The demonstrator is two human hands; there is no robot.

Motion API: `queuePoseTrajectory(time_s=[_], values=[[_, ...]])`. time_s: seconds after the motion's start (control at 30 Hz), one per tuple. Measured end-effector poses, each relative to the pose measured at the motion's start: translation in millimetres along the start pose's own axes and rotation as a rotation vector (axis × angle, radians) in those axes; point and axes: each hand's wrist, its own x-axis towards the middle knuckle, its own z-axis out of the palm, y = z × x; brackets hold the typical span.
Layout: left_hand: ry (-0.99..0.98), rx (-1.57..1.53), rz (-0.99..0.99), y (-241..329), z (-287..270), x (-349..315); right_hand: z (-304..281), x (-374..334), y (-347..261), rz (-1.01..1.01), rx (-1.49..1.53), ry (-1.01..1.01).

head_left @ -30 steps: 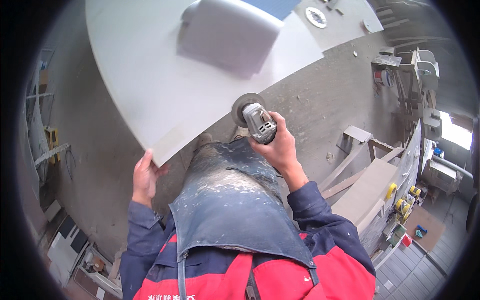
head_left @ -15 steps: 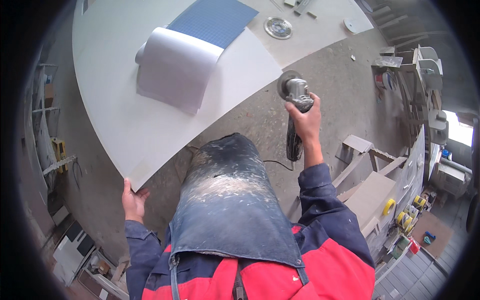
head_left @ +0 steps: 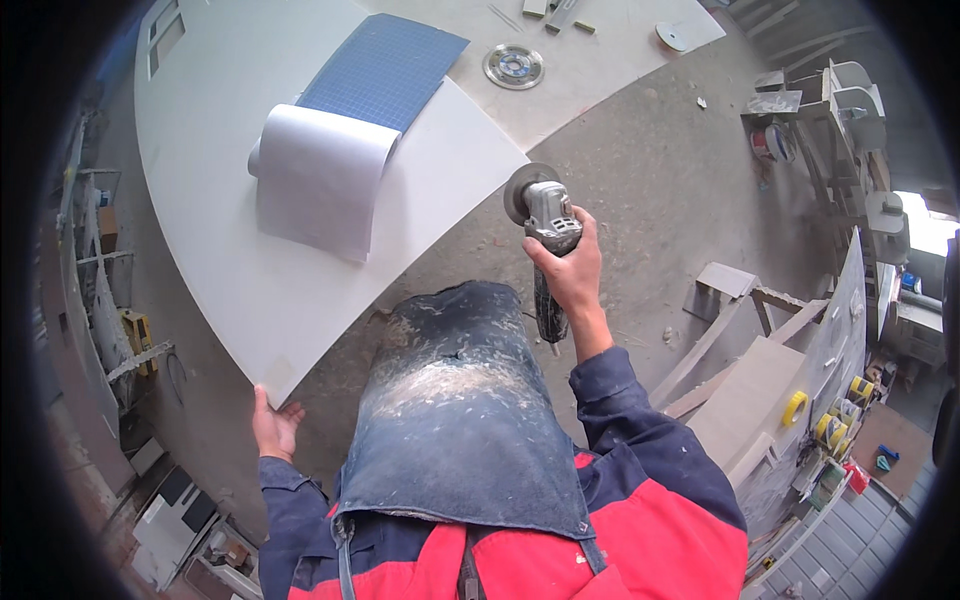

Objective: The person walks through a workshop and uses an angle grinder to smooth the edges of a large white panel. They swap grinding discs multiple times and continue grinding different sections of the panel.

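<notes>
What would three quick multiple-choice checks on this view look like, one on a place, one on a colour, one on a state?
1. Where is the left hand?
A. on the blue mat
B. at the near corner of the white panel
C. on the grinder

2. What colour is the gridded mat on the panel?
A. blue
B. green
C. red

3. How is the angle grinder held?
A. lying on the floor
B. resting on the panel
C. gripped in the right hand, off the panel's edge

Answers:
1 B: the palm sits under the panel's nearest corner.
2 A: the mat behind the curled white sheet is blue.
3 C: the right hand's fingers wrap the grinder body, with the disc over the concrete floor just beside the panel edge.
</notes>
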Motion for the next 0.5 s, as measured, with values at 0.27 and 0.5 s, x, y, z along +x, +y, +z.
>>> queuePoseTrajectory(time_s=[0.27, 0.5], values=[[-0.075, 0.074, -0.006, 8, -3, -4, 20, -12, -5, -0.035, -0.062, 0.003], [-0.220, 0.162, 0.002, 21, -5, -8, 63, -88, -17, -0.042, -0.079, -0.075]])
